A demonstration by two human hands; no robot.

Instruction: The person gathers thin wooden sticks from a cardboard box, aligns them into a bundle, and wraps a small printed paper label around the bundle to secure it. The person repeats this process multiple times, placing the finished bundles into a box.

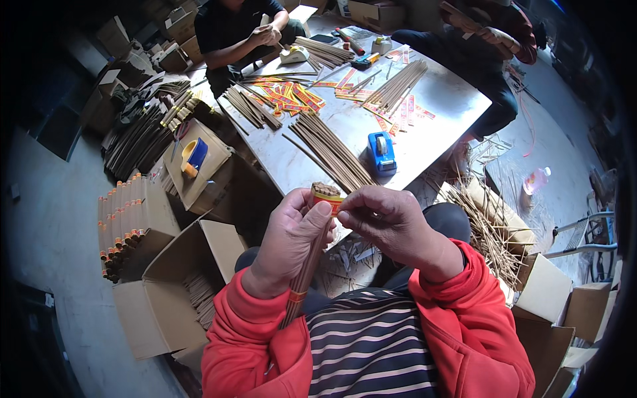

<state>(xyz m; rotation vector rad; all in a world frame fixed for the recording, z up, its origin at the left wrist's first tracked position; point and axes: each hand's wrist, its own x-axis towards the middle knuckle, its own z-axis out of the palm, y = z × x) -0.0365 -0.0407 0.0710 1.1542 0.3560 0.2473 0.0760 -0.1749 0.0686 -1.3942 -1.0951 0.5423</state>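
A person's left fingers grip a bundle of brown sticks above the lap as the right fingers pinch the red-and-yellow label near its top, best wrapped snug and level; on the surface beyond, loose sticks lie beside a blue tape dispenser, likely hampering reach from the left

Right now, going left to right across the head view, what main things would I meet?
Stacked banded bundles, yellow-and-blue item, left hand around a stick bundle, right hand at its paper band, loose stick pile, pinkish bottle.
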